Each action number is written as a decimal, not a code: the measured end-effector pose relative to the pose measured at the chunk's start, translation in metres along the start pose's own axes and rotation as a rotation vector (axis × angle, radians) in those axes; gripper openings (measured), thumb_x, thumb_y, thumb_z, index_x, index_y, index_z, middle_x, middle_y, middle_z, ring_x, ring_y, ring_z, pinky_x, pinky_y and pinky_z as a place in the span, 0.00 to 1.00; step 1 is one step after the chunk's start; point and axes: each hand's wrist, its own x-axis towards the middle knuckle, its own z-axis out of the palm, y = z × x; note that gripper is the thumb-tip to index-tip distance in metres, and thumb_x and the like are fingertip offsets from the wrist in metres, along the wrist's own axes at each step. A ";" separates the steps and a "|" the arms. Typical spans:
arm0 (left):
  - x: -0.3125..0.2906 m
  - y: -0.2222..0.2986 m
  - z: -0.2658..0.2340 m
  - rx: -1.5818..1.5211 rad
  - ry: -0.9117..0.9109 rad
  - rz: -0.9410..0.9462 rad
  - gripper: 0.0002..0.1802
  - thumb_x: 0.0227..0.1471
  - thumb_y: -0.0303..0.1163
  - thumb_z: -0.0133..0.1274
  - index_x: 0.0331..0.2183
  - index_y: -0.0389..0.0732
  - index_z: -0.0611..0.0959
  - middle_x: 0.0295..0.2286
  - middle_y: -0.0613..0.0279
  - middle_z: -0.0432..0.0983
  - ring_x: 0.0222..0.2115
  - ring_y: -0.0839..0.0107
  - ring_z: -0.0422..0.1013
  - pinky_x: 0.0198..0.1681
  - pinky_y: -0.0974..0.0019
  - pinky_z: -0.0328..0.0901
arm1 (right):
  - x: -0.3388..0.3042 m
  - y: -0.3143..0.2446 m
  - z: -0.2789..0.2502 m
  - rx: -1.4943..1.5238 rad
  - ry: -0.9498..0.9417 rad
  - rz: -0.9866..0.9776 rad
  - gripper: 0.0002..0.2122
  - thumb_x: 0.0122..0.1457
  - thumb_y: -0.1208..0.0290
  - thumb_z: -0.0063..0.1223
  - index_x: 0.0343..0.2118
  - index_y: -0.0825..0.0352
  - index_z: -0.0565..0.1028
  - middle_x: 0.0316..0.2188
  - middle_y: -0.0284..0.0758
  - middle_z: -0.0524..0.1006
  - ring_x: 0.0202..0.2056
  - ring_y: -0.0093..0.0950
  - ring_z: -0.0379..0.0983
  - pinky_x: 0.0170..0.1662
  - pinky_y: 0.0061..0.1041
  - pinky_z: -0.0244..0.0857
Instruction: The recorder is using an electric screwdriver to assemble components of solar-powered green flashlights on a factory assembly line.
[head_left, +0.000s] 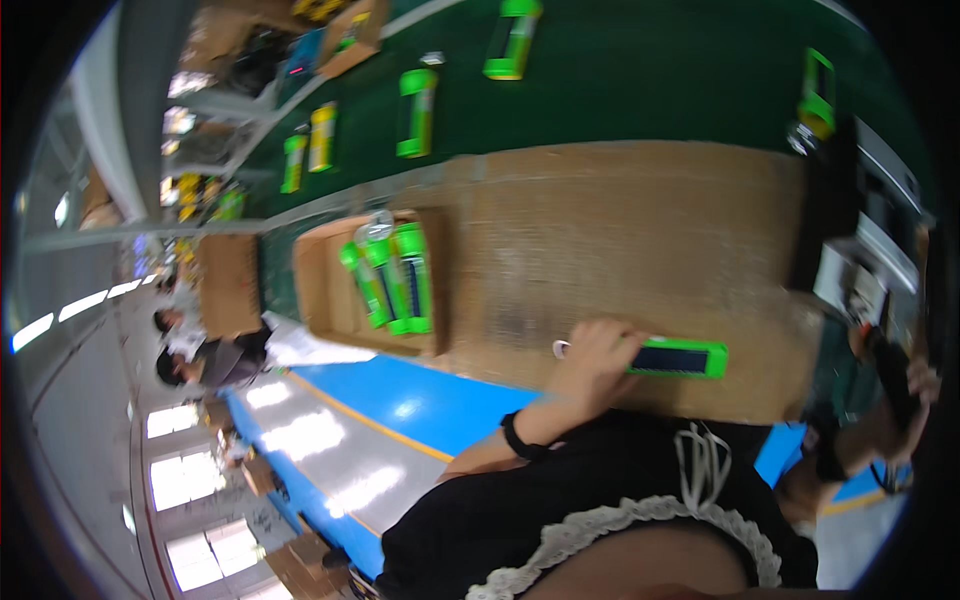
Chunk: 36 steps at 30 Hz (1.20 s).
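My left hand (597, 362) is closed around one end of a bright green flashlight-shaped device (680, 358) with a dark panel along its side. It is held low over the near edge of a brown cardboard sheet (620, 240). At the far right, my right hand (918, 395) grips a black-handled tool (892, 375), its kind unclear, with a reddish part near its upper end. That end is close to a pale metal fixture (850, 285). Left of the sheet, an open cardboard box (435, 335) holds three similar green devices (390, 280).
Across the green work surface (650, 80) more green devices (416, 112) lie spaced out, plus a yellow one (322, 137). A grey and black machine (885, 180) stands at the right. Co-workers (205, 360) and a cardboard panel (229, 285) show at the far left.
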 end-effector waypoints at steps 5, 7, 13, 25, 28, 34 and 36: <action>0.016 0.006 0.007 -0.040 0.046 -0.045 0.27 0.33 0.32 0.65 0.40 0.42 0.78 0.35 0.56 0.71 0.39 0.56 0.67 0.44 0.58 0.60 | 0.038 0.003 0.105 -0.002 -0.015 -0.021 0.11 0.49 0.67 0.43 0.31 0.69 0.64 0.25 0.37 0.63 0.30 0.28 0.59 0.39 0.30 0.54; 0.021 0.006 0.016 -0.074 0.061 -0.012 0.26 0.34 0.32 0.64 0.41 0.41 0.77 0.36 0.56 0.70 0.39 0.56 0.66 0.43 0.58 0.60 | 0.042 -0.001 0.142 -0.083 -0.012 -0.120 0.16 0.50 0.69 0.43 0.41 0.71 0.63 0.25 0.37 0.63 0.29 0.29 0.60 0.37 0.31 0.56; 0.036 0.018 0.027 -0.155 0.082 0.017 0.28 0.35 0.29 0.63 0.43 0.40 0.75 0.37 0.51 0.68 0.40 0.52 0.64 0.43 0.57 0.61 | 0.046 -0.014 0.161 -0.021 -0.093 -0.254 0.24 0.50 0.82 0.46 0.51 0.78 0.56 0.23 0.39 0.68 0.24 0.30 0.67 0.31 0.32 0.65; 0.077 0.004 0.033 -0.152 0.103 0.239 0.31 0.35 0.29 0.62 0.44 0.38 0.70 0.36 0.50 0.71 0.40 0.50 0.66 0.44 0.56 0.61 | 0.046 -0.008 0.166 -0.203 -0.099 0.022 0.18 0.47 0.83 0.49 0.43 0.75 0.64 0.19 0.36 0.71 0.21 0.24 0.69 0.29 0.22 0.64; 0.085 -0.003 0.036 -0.202 0.136 0.289 0.31 0.35 0.32 0.63 0.44 0.39 0.71 0.35 0.53 0.73 0.38 0.52 0.67 0.43 0.56 0.61 | 0.036 -0.015 0.172 -0.156 -0.153 0.074 0.18 0.47 0.82 0.48 0.44 0.75 0.63 0.18 0.35 0.70 0.21 0.24 0.68 0.28 0.22 0.63; 0.079 -0.010 0.036 -0.197 0.165 0.249 0.32 0.34 0.34 0.63 0.44 0.40 0.71 0.34 0.55 0.73 0.37 0.53 0.68 0.42 0.56 0.62 | -0.036 -0.018 0.214 0.216 -0.226 0.030 0.22 0.52 0.80 0.50 0.49 0.69 0.57 0.21 0.34 0.66 0.23 0.26 0.66 0.31 0.28 0.64; 0.081 -0.010 0.035 -0.190 0.177 0.248 0.32 0.35 0.33 0.63 0.45 0.40 0.71 0.34 0.55 0.73 0.38 0.54 0.68 0.41 0.56 0.62 | -0.051 -0.014 0.225 0.186 -0.323 -0.014 0.21 0.54 0.79 0.49 0.49 0.68 0.55 0.22 0.34 0.66 0.23 0.25 0.65 0.32 0.28 0.65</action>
